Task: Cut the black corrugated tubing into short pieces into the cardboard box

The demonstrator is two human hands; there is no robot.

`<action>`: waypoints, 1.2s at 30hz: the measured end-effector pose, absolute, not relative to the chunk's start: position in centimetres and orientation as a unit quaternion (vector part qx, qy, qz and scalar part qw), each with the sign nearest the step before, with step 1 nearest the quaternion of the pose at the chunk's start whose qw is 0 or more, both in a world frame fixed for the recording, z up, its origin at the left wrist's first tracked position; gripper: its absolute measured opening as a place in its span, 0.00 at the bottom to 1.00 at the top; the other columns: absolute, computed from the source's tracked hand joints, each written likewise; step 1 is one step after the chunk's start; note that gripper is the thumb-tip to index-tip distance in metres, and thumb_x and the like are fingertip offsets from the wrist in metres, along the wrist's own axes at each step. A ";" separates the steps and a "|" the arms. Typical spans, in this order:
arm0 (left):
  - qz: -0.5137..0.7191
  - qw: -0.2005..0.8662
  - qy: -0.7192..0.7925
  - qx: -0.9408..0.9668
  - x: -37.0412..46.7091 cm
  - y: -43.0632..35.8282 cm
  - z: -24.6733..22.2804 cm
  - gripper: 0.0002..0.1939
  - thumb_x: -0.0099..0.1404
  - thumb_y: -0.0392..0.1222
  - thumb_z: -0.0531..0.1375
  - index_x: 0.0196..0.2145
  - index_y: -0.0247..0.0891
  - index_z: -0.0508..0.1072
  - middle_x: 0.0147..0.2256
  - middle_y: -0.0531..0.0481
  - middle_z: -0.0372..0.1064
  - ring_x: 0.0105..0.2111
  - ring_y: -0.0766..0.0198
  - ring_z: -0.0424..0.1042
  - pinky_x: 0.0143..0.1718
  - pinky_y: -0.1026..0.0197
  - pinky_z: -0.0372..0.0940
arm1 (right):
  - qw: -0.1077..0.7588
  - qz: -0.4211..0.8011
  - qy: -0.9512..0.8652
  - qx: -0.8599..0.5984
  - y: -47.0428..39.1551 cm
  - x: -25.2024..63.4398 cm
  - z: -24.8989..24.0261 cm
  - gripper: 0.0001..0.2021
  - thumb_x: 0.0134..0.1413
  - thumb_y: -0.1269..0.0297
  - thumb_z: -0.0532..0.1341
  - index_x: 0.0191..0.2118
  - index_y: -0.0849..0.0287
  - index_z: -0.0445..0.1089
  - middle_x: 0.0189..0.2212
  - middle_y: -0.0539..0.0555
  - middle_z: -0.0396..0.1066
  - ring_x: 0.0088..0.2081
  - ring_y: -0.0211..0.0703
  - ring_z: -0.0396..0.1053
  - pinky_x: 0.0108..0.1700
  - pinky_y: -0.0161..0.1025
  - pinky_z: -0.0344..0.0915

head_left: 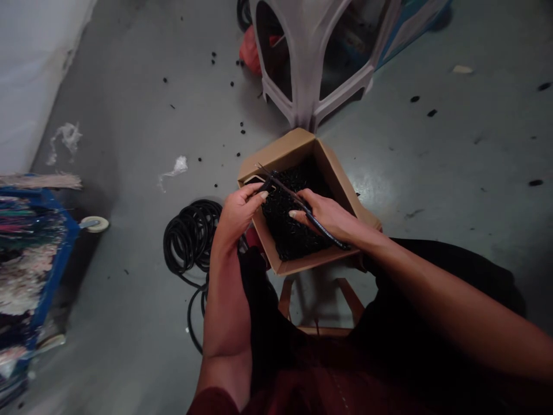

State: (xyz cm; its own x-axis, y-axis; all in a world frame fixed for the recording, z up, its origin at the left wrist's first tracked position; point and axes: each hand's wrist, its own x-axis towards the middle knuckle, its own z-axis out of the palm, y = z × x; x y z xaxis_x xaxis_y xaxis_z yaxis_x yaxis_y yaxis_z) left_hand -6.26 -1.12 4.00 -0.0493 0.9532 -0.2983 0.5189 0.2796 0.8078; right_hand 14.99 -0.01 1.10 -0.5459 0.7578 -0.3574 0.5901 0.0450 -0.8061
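Observation:
Over an open cardboard box (284, 266), both hands are at work on a black cable (327, 231). My right hand (324, 213) is closed round the cable, whose thick end points down toward my right wrist. Thin dark strands run from it to the upper left, past my other hand. Between thumb and fingers, my left hand (244, 208) pinches a short black piece (268, 183) at these strands; whether it is joined to the cable I cannot tell. Many small black scraps (289, 230) fill the box below. A dark thing with a pale rim, partly hidden, lies by my left fingertips.
Coils of black cable (190, 236) lie on the floor left of the box. A pale plastic stool (305, 63) stands just beyond it, near a red bag (249, 51). On the far left is a wheeled blue cart (56, 262) loaded with wires. Plastic shreds (178, 166) litter the floor.

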 end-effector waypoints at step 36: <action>0.204 0.318 0.662 0.647 -6.0 -1.6 4.0 0.14 0.63 0.41 0.58 0.46 0.41 0.77 0.40 0.48 0.75 0.41 0.61 0.71 0.48 0.59 0.63 | 0.043 0.596 -0.682 -0.422 0.4 15.5 2.4 0.21 0.59 0.49 0.54 0.49 0.60 0.60 0.45 0.61 0.70 0.43 0.50 0.69 0.42 0.43 0.62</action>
State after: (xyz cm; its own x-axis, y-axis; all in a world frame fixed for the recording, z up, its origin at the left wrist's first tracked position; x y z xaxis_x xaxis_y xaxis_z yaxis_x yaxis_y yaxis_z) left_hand -6.00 -1.56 4.04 0.0400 0.9867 -0.1575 0.7273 0.0793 0.6817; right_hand 15.49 0.40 2.39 -0.6396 0.6265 -0.4454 0.5250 -0.0673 -0.8484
